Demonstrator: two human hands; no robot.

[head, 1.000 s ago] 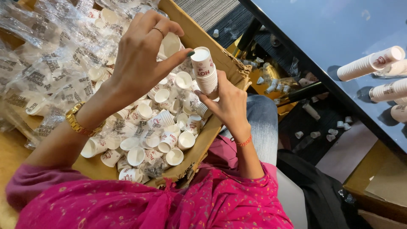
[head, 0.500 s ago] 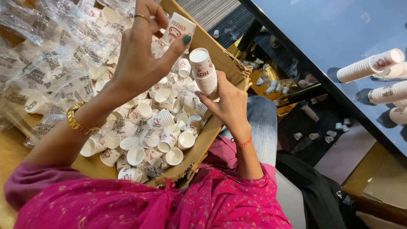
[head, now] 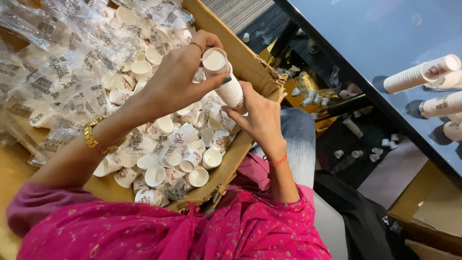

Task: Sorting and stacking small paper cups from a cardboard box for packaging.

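My right hand (head: 260, 118) grips a short stack of small white paper cups (head: 232, 92) from below, holding it tilted above the cardboard box (head: 255, 72). My left hand (head: 175, 82), with a gold bracelet on its wrist, pinches a single paper cup (head: 214, 61) and presses it onto the top of that stack. Beneath both hands the box holds several loose paper cups (head: 166, 159) with red print, lying in all directions.
Crumpled clear plastic wrappers (head: 57, 67) fill the box's left side. A dark blue table (head: 365, 43) at the right carries lying cup stacks (head: 422, 73). Loose cups (head: 358, 154) are scattered on the floor beside my knee.
My left hand rose from the box with one cup and brought it onto the top of the stack. The right hand kept the stack in nearly the same place.
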